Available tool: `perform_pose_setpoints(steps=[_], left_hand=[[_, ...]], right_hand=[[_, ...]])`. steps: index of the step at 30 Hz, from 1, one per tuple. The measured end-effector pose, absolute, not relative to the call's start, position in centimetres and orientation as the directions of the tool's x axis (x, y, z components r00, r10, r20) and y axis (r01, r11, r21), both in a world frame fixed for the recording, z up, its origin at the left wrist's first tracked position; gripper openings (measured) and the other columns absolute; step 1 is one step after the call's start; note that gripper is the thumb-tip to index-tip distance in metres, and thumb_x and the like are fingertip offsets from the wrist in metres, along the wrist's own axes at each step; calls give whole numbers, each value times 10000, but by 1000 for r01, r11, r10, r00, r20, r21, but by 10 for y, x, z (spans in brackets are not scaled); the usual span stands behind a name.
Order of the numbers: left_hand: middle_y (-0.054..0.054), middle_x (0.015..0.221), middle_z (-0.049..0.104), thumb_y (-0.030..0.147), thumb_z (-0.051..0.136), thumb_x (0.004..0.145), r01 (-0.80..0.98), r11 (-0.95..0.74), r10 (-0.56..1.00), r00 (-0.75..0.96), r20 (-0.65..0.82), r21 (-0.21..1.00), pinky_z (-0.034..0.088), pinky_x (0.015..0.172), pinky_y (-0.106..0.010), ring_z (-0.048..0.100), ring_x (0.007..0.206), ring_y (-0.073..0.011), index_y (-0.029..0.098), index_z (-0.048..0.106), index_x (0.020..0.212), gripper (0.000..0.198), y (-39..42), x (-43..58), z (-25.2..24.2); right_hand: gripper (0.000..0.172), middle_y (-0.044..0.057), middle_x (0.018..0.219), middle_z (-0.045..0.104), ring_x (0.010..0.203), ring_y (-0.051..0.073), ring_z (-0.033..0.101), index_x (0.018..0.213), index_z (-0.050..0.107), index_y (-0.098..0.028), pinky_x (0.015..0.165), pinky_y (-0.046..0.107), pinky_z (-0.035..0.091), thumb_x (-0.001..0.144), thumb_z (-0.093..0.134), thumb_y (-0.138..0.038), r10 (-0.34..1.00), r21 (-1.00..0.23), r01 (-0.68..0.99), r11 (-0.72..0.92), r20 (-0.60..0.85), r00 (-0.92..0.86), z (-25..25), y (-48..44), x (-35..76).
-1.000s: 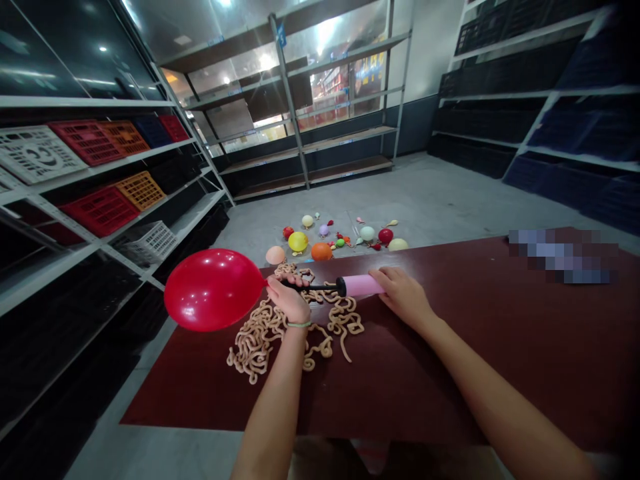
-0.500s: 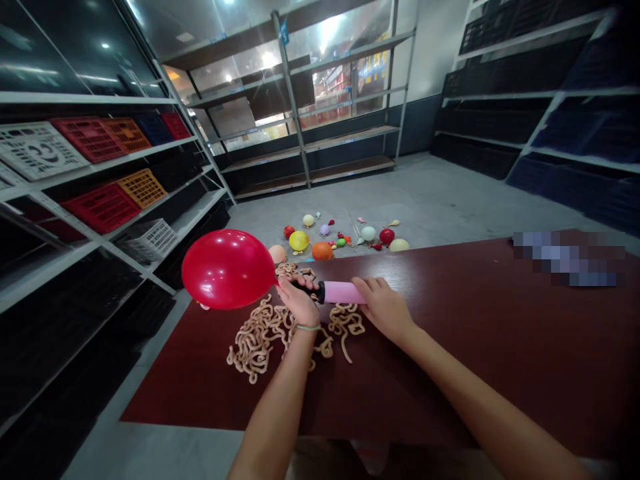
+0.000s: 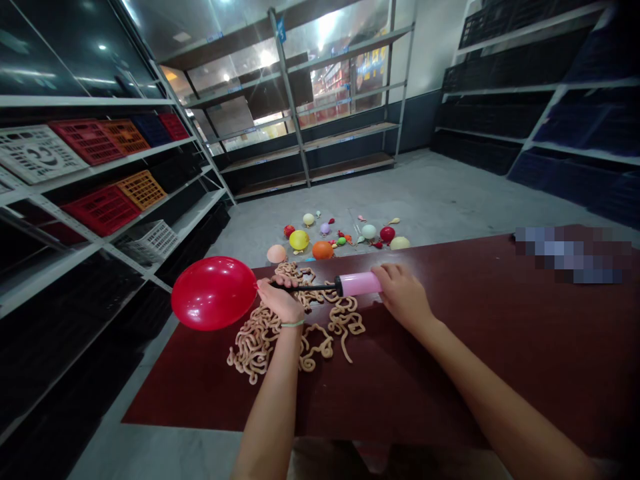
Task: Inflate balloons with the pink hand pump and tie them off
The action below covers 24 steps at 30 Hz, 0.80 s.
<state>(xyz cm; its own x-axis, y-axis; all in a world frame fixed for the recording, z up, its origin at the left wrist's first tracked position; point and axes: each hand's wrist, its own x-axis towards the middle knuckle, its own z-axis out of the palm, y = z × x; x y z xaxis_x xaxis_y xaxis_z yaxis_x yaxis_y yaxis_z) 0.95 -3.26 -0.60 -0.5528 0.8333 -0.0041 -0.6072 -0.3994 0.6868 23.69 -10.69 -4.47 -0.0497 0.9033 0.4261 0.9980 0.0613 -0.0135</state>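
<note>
My left hand [image 3: 280,301] is closed round the neck of a shiny red balloon [image 3: 214,293] where it meets the black nozzle of a hand pump. The balloon bulges out to the left, past the table's corner. My right hand [image 3: 403,295] grips the pump's pink barrel [image 3: 358,284], drawn out to the right so the thin black rod shows between my hands. Under my left wrist lies a heap of beige, uninflated long balloons [image 3: 280,330] on the dark red table [image 3: 450,360].
Several small inflated balloons [image 3: 323,250] in yellow, orange, red and pale colours lie on the grey floor beyond the table. Metal shelving with red, orange and white crates [image 3: 100,208] runs along the left. More shelves stand at the back and right.
My right hand has pulled the pink barrel back out to the right after pushing it in half a second ago. The red balloon has dipped lower and shifted slightly left.
</note>
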Motion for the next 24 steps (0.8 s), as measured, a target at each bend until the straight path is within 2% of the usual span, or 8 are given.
perform_pose_setpoints(steps=[4, 9, 15, 19, 24], left_hand=[[81, 581, 390, 345, 466, 881, -610, -367, 870, -492, 28, 703, 316, 468, -211, 382, 436, -72, 226, 354, 824, 173, -38, 25, -16], [75, 576, 412, 364, 502, 888, -604, -367, 887, -455, 72, 707, 336, 466, -212, 404, 428, -75, 223, 367, 808, 211, -37, 30, -21], [60, 586, 411, 239, 411, 908, -593, -416, 860, -502, 88, 689, 334, 470, -223, 400, 456, -84, 222, 358, 810, 113, -33, 18, -12], [66, 589, 389, 256, 404, 910, -583, -435, 845, -528, 88, 687, 325, 482, -230, 393, 464, -83, 225, 329, 819, 122, -29, 9, -8], [84, 575, 350, 286, 442, 875, -552, -440, 816, -575, 59, 709, 296, 478, -219, 353, 447, -76, 231, 313, 824, 149, -26, 6, -9]], right_hand=[[437, 120, 1178, 603, 1040, 268, 486, 1270, 501, -197, 702, 329, 394, 839, 561, -159, 939, -44, 991, 125, 329, -103, -43, -114, 202], [489, 99, 1192, 615, 1048, 253, 504, 1315, 478, -208, 745, 325, 389, 839, 584, -189, 932, -66, 975, 210, 316, -179, -45, -112, 202], [465, 80, 1211, 624, 1082, 244, 514, 1293, 520, -229, 772, 323, 360, 836, 575, -161, 925, -43, 990, 131, 365, -107, -54, -102, 252], [456, 89, 1218, 614, 1096, 252, 495, 1270, 536, -218, 781, 325, 364, 822, 575, -147, 910, -54, 996, 70, 414, -41, -58, -97, 269], [441, 122, 1190, 602, 1063, 276, 470, 1248, 546, -191, 769, 330, 369, 814, 553, -112, 912, -56, 998, 25, 411, 0, -53, -100, 237]])
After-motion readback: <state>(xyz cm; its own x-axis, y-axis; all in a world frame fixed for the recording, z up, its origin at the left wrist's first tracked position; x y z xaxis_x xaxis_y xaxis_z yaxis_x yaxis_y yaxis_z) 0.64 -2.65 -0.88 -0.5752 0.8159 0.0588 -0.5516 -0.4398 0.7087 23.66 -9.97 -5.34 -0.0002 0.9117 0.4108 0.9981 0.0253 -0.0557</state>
